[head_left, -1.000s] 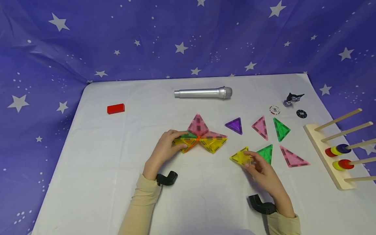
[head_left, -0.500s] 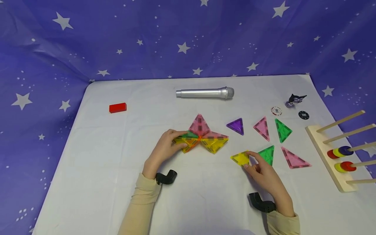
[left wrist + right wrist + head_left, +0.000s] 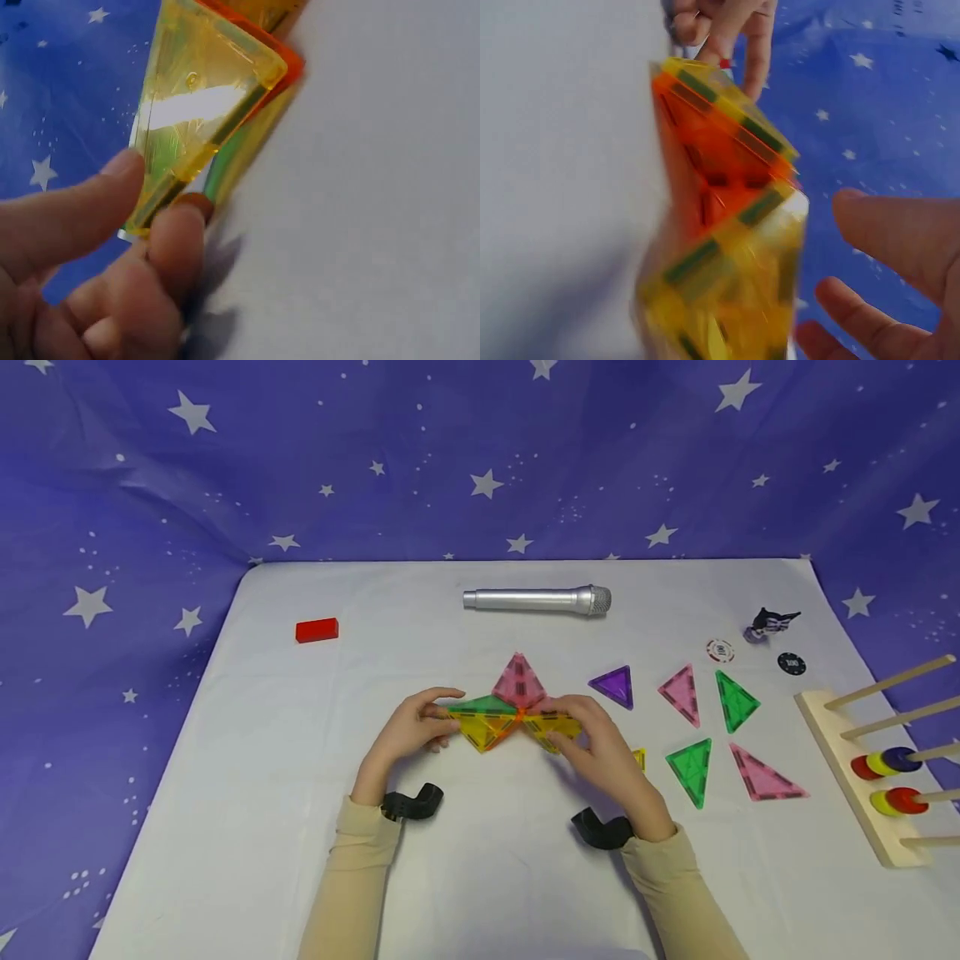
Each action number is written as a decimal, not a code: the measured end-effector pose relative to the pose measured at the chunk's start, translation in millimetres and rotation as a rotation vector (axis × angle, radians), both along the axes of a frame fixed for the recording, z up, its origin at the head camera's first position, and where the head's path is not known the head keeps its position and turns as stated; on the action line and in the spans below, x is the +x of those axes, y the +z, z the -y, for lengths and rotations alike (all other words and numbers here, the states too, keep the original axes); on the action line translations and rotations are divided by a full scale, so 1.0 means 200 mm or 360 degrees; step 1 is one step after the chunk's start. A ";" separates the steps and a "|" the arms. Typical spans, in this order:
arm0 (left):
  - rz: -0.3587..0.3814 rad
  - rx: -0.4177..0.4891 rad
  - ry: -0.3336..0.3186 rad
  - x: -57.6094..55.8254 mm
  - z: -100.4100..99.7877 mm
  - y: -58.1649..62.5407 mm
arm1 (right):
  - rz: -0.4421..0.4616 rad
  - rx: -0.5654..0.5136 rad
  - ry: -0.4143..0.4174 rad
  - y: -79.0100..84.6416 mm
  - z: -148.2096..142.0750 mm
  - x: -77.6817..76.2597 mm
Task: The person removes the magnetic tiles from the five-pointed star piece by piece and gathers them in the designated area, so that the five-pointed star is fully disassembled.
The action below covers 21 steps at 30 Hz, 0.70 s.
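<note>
A structure of joined translucent magnetic tiles stands mid-table in the head view, with a pink tile (image 3: pixel 520 678), a green tile (image 3: pixel 483 703) and yellow tiles (image 3: pixel 480 731) over orange parts. At its left end my left hand (image 3: pixel 405 727) pinches a yellow corner; the left wrist view has thumb and fingertips around that yellow tile (image 3: pixel 202 90). My right hand (image 3: pixel 600 747) reaches over the right end, covering part of it. In the right wrist view, its spread fingers (image 3: pixel 896 240) stand apart from the near yellow tile (image 3: pixel 739 277).
Right of the structure lie loose tiles: purple (image 3: pixel 615 686), pink (image 3: pixel 681 695), green (image 3: pixel 692 772), and a yellow tile (image 3: pixel 639 758) mostly hidden by my right hand. A wooden peg rack (image 3: pixel 862 785) stands far right. Behind are a toy microphone (image 3: pixel 536 601) and a red block (image 3: pixel 317 630).
My right hand has let go of the loose yellow tile and moved left to the structure. The left hand has shifted slightly left, its index finger lifting off the green tile. The view has shifted slightly.
</note>
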<state>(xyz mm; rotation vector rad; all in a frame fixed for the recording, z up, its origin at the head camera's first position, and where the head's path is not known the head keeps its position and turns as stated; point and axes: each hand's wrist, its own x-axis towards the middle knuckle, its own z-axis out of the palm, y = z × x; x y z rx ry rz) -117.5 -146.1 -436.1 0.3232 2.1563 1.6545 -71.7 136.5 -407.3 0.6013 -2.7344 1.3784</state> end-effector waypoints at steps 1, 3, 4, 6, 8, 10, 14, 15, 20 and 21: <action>0.0077 0.0084 -0.0010 0.00 0.01 -0.01 | 0.0002 0.0007 0.0020 -0.01 0.02 -0.02; 0.0193 0.0215 -0.0044 0.00 0.03 -0.02 | -0.0003 0.0017 0.0052 -0.02 0.06 -0.06; 0.0232 0.0251 -0.0054 0.00 0.03 -0.02 | 0.0006 0.0028 0.0057 -0.03 0.08 -0.08; 0.0278 0.0288 -0.0061 0.00 0.04 -0.03 | 0.0012 0.0050 0.0063 -0.05 0.10 -0.09; 0.0299 0.0302 -0.0081 0.01 0.03 -0.05 | -0.0014 0.0054 0.0076 -0.08 0.12 -0.11; 0.0318 0.0317 -0.0096 0.02 0.01 -0.05 | -0.0026 0.0071 0.0055 -0.09 0.14 -0.11; 0.0269 0.0346 -0.0095 0.03 -0.02 -0.06 | -0.0061 0.0092 -0.0010 -0.12 0.15 -0.11; 0.0243 0.0345 -0.0084 0.04 -0.02 -0.07 | -0.0065 0.0093 -0.0024 -0.12 0.16 -0.11; 0.0149 0.0264 -0.0027 0.06 -0.04 -0.08 | -0.0096 0.0079 -0.0036 -0.13 0.16 -0.12; 0.0147 0.0247 -0.0012 0.06 -0.05 -0.08 | -0.0105 0.0077 -0.0036 -0.13 0.16 -0.12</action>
